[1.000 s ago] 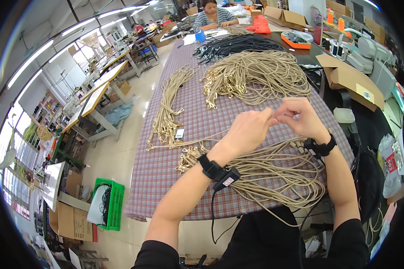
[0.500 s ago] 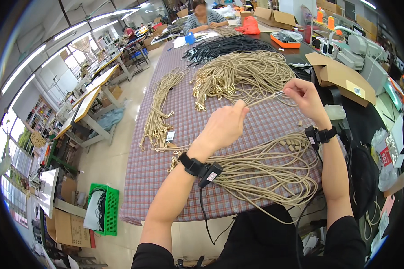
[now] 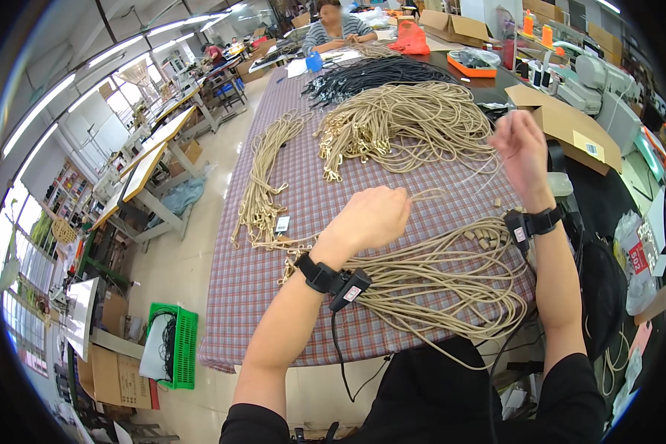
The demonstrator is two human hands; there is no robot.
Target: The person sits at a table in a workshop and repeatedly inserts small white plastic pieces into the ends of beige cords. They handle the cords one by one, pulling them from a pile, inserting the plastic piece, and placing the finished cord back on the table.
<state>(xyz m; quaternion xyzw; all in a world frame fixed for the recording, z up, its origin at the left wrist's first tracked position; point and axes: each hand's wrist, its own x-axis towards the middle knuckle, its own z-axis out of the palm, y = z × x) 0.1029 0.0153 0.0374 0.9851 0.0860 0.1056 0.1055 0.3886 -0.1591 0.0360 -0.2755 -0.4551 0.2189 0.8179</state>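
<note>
My left hand (image 3: 374,216) is closed round a beige cord, above the middle of the table. A short end of that cord (image 3: 426,195) sticks out to the right of my fingers. Higher and to the right, my right hand (image 3: 522,155) is slightly blurred, its fingertips pinched together. A thin pale strand (image 3: 484,177) curves below these fingertips and seems held by them. Under my hands a spread bundle of beige cords (image 3: 436,277) covers the near table, with small tan tube-like pieces (image 3: 481,237) lying on it. Beyond lies a big heap of beige cords (image 3: 407,122) with gold-coloured clasps.
A checked cloth (image 3: 233,318) covers the table. Another clasped cord bundle (image 3: 270,163) lies left, black cords (image 3: 377,78) farther back. A cardboard box (image 3: 570,129) stands right. A person (image 3: 337,33) sits at the far end. A green crate (image 3: 185,348) is on the floor.
My right hand has moved up and right, away from the cord. The cord, earlier stretched between both hands, now ends loosely by my left hand, which has dropped slightly.
</note>
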